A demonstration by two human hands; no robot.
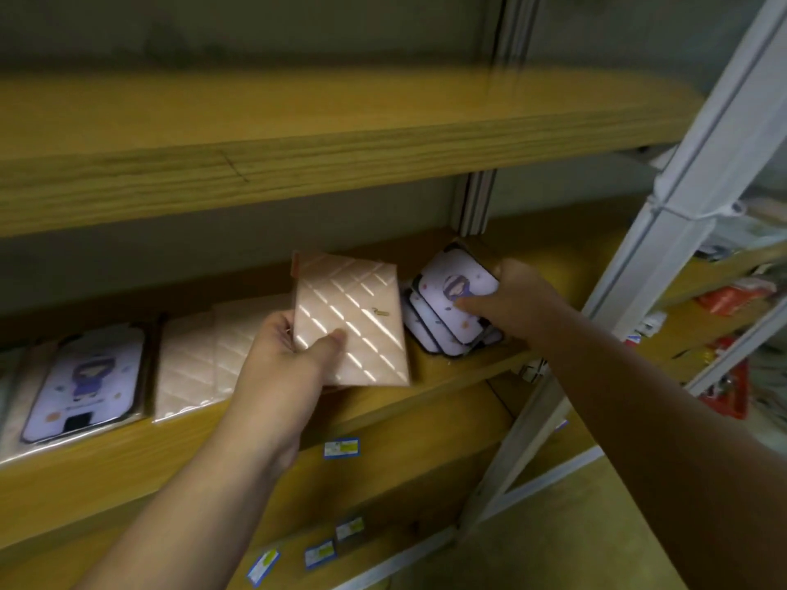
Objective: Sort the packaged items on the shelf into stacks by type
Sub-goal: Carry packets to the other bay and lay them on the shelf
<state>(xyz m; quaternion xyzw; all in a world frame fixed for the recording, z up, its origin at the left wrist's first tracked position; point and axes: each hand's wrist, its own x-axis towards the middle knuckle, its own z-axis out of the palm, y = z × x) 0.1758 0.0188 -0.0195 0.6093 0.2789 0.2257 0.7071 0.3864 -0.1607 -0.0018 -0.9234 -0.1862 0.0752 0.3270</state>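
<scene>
My left hand [285, 359] grips a pink quilted package [353, 308] by its lower left corner, holding it tilted above the wooden shelf [460, 368]. My right hand [506, 300] holds the top lilac cartoon-print package [451, 287] of a loose stack [430, 334] at the shelf's right end, thumb on its face. To the left lie more pink quilted packages [200, 368] and another lilac cartoon package [85, 381].
An upper wooden shelf [298, 163] overhangs the working space. A white metal upright [664, 232] stands at the right, with red and mixed goods [732, 300] on shelves beyond it. Small blue price labels [341, 448] stick to the lower shelf fronts.
</scene>
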